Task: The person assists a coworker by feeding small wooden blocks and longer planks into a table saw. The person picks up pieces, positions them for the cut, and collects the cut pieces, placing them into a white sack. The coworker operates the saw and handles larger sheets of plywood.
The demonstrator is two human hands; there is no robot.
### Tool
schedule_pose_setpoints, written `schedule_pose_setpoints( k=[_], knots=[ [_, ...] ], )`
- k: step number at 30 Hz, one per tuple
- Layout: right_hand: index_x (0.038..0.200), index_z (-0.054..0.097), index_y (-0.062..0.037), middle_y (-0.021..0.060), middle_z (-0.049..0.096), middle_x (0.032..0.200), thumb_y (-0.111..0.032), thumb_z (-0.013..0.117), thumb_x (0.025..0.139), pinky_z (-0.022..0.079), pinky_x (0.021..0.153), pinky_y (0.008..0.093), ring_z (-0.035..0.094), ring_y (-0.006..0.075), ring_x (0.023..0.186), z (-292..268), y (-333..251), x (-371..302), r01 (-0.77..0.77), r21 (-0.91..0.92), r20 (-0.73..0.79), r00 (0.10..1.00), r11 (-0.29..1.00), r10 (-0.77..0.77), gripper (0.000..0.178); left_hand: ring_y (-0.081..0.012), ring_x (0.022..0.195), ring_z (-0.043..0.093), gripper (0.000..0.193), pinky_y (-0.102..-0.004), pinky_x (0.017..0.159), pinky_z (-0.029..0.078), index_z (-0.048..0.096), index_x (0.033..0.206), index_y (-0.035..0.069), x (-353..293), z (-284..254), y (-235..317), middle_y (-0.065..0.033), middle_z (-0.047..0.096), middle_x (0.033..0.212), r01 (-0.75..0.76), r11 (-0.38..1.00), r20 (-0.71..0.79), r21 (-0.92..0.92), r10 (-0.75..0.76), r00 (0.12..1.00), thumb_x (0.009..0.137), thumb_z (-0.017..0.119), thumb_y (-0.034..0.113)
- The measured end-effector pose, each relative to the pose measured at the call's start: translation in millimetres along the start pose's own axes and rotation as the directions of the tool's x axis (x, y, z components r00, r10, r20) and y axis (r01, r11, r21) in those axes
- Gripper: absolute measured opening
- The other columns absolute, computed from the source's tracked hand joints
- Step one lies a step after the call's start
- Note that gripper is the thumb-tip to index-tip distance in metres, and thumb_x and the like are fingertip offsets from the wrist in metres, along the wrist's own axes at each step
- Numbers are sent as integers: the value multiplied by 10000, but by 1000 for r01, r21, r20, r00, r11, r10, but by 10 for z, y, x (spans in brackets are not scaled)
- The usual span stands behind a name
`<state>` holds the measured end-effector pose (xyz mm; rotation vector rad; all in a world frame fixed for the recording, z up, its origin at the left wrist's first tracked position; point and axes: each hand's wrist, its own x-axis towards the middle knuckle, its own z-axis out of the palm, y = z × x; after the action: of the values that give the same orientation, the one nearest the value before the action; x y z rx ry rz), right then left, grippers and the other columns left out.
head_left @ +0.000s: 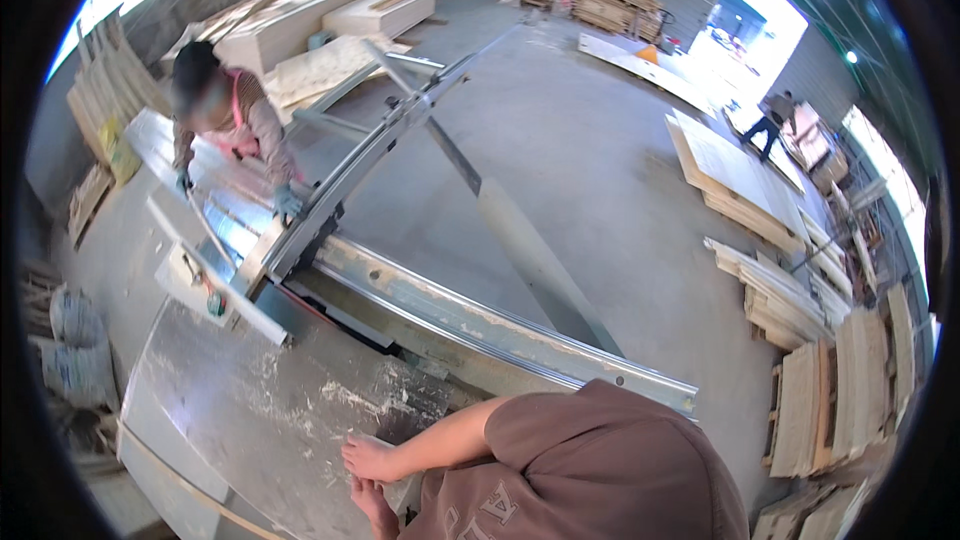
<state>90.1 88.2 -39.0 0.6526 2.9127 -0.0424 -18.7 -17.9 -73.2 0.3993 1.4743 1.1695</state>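
My right hand (369, 458) rests back up on the scuffed grey metal table (230, 410) of what looks like a sliding table saw, fingers bent slightly and apart. Just below it, my left hand (373, 506) lies with its fingers stretched out, close to the right hand. No held object shows in either one. A pale edge is partly visible between my forearms; I cannot tell what it is. Pale chips and dust (375, 400) are scattered on the tabletop beyond my fingers.
Across the machine, a co-worker (235, 125) in gloves bends by the fence rail (375, 145), one gloved hand (287, 202) near a wood piece. A long metal sliding rail (480, 315) runs beside the table. Board stacks (740, 175) stand right; another person (770, 125) works far off.
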Motion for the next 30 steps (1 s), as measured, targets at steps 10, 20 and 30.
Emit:
schedule_pose_setpoints(
  k=[10,20,30],
  knots=[
    [1188,627,-45,94,660,1161,-469,762,730,428,962,413,608,249,1113,526,-45,33,-82,45,-248,965,996,90,638,-203,853,700,238,-325,670,568,664,1167,-48,314,-57,-174,-116,714,1038,-4,999,113,37,-1,994,994,543,62],
    [1250,595,-10,118,670,1198,-348,762,721,442,1006,422,612,281,1182,895,81,117,27,95,-320,948,995,5,650,-204,811,690,263,-314,654,557,662,1172,-84,425,-19,-265,-118,706,1003,-40,993,110,114,27,994,952,526,-30],
    [1220,660,143,322,708,1164,-383,692,845,567,925,473,713,392,1096,404,200,-187,-463,884,372,775,58,510,647,-213,794,665,352,-326,636,506,655,1160,-20,581,-299,-325,-106,697,1008,-182,908,278,376,77,958,829,535,-25]
  ],
)
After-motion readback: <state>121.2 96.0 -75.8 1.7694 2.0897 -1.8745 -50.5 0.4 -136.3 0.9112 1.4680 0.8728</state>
